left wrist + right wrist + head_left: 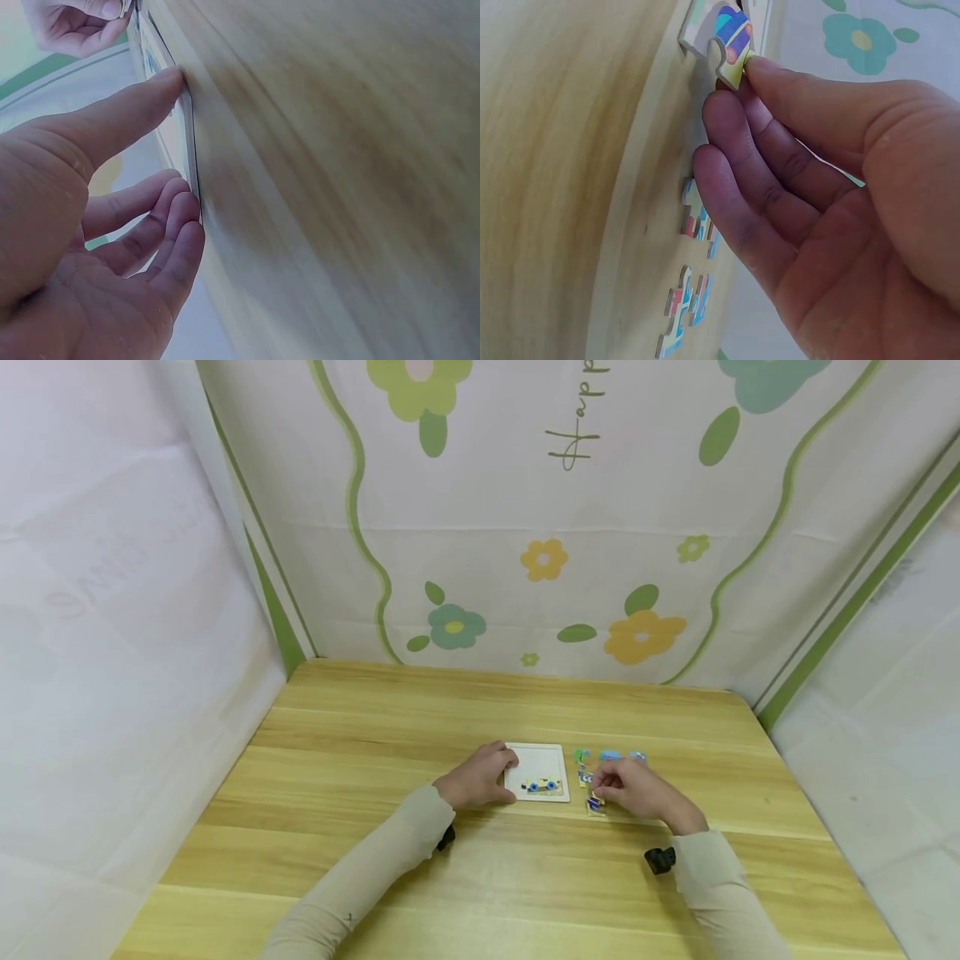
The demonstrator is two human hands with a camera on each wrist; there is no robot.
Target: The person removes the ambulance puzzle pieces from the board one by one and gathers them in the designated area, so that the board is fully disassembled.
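Observation:
A white puzzle board (536, 762) lies flat in front of me, with assembled pieces (542, 786) showing blue wheels along its near side. My left hand (480, 775) holds the board's left edge, thumb near the front corner and bent fingertips farther back along the rim. To the right of the board, my right hand (633, 787) pinches a puzzle piece (732, 46) between thumb and fingers. That piece has blue, purple and yellow printing and is tilted up on edge in the right wrist view.
Loose puzzle pieces (610, 755) lie behind the right hand, one with a green print (581, 754). More pieces (679, 311) show on the wooden table (360, 752) in the right wrist view. A flower-printed cloth (480, 568) hangs behind the table.

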